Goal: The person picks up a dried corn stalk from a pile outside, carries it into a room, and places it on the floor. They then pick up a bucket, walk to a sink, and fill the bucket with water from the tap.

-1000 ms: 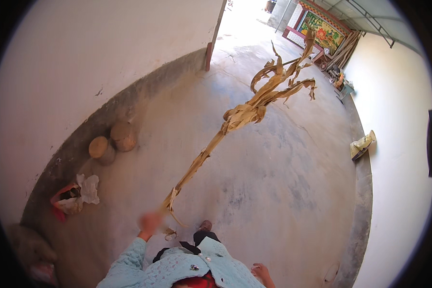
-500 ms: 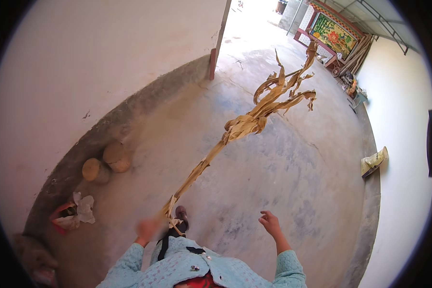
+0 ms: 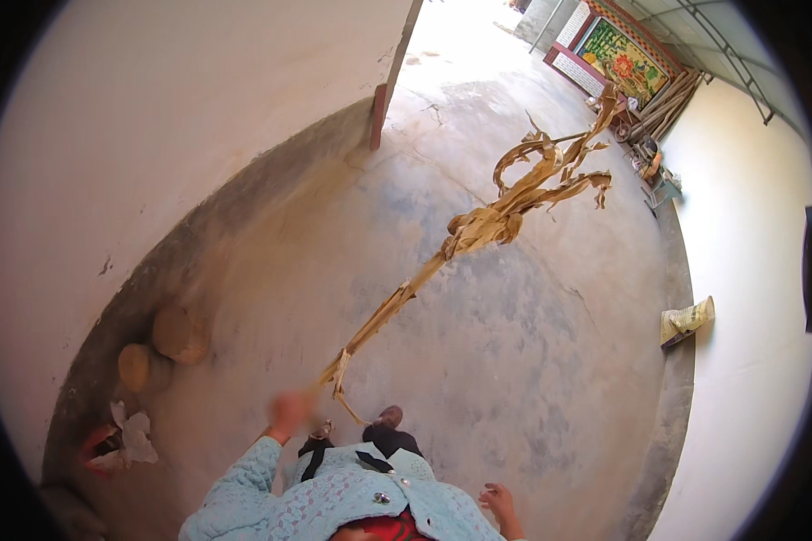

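A long dried corn stalk (image 3: pixel 483 230) slants up and away to the right, with withered tan leaves bunched at its far half and curling at the tip. My left hand (image 3: pixel 293 415) is closed round the stalk's near end and looks blurred. One thin strip of husk hangs from the stalk close to that hand. Low in the view, beside my light blue jacket (image 3: pixel 334 500), my right hand (image 3: pixel 501 507) holds nothing; its fingers are loosely bent and apart.
Two round wooden stumps (image 3: pixel 179 335) and a torn red-and-white bag (image 3: pixel 135 439) lie by the left wall. A yellowish sack (image 3: pixel 687 322) leans on the right wall. Poles (image 3: pixel 672 113) and clutter line the far right, near a colourful floral wall panel (image 3: pixel 624 61). A doorway edge (image 3: pixel 378 117) stands left.
The view has shifted as I step forward, one foot now further ahead. The stalk stays in my left hand. My right hand has dropped lower and nearer my body.
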Tool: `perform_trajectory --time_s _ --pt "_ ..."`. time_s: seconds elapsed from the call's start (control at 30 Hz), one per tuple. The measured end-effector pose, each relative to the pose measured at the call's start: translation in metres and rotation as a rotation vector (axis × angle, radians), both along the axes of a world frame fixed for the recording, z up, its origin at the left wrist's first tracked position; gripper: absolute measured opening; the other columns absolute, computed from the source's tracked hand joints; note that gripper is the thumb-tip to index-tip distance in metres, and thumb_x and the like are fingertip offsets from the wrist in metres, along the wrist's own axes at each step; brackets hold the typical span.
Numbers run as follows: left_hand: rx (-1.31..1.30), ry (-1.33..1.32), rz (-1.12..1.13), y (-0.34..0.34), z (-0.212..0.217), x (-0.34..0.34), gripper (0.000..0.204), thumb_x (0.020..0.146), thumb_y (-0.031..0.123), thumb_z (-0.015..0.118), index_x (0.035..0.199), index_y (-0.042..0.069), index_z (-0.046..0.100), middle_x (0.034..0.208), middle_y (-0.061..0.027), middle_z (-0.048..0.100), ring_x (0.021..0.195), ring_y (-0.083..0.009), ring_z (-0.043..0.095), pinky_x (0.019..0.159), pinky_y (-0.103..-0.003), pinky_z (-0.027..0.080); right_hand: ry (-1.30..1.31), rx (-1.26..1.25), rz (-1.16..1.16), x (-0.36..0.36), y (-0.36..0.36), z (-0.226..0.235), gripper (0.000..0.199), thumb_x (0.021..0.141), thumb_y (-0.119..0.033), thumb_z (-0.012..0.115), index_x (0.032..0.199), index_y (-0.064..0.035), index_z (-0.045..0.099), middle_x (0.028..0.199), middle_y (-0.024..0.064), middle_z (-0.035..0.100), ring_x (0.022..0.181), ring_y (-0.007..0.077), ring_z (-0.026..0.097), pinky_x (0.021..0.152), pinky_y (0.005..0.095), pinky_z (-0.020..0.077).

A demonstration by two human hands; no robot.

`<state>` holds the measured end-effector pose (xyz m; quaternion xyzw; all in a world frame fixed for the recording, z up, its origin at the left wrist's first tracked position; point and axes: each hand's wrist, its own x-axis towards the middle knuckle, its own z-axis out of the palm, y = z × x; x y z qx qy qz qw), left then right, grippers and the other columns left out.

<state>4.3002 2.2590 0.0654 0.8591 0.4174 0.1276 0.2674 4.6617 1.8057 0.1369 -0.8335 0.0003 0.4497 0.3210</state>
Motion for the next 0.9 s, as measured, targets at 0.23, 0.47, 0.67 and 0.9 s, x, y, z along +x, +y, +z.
perform_trajectory --time_s 0.23,0.47,0.67,0.9 --pt "0.14 -0.007 0.028 0.08 0.028 0.106 0.019 0.081 0.024 0.058 0.079 0.005 0.061 0.071 -0.013 0.057 0.063 -0.0282 0.053 0.059 -0.043 0.039 0.119 0.143 0.091 0.107 0.127 -0.029 0.053 0.073 -0.022 0.073 0.116 0.0006 0.052 0.094 0.0135 0.062 0.083 0.0186 0.061 0.065 0.0299 0.0524" --pt "0.16 0.163 0.057 0.142 0.061 0.227 0.021 0.079 0.029 0.06 0.074 0.009 0.064 0.064 -0.0118 0.058 0.057 -0.0277 0.055 0.054 -0.041 0.042 0.179 0.534 0.407 0.245 0.391 0.039 0.077 0.072 -0.029 0.074 0.133 -0.0026 0.035 0.119 0.0172 0.05 0.107 0.0246 0.052 0.088 0.0349 0.0457" --pt "-0.011 -0.048 0.166 0.187 0.073 0.336 0.034 0.068 0.048 0.068 0.075 0.015 0.069 0.061 -0.0088 0.061 0.06 -0.0255 0.062 0.055 -0.035 0.047 0.364 0.869 0.268 0.292 0.557 0.049 0.116 0.063 -0.036 0.08 0.144 -0.0072 0.001 0.136 0.0194 0.035 0.129 0.0295 0.033 0.102 0.0389 0.0325" --pt "-0.133 -0.049 0.085 0.28 0.051 0.402 0.024 0.068 0.04 0.067 0.074 0.017 0.067 0.063 -0.0086 0.062 0.061 -0.0282 0.062 0.056 -0.039 0.048 0.439 1.099 0.198 0.308 0.677 0.062 0.094 0.067 -0.027 0.078 0.139 -0.0072 0.022 0.128 0.0104 0.045 0.121 0.0242 0.043 0.098 0.0397 0.0372"
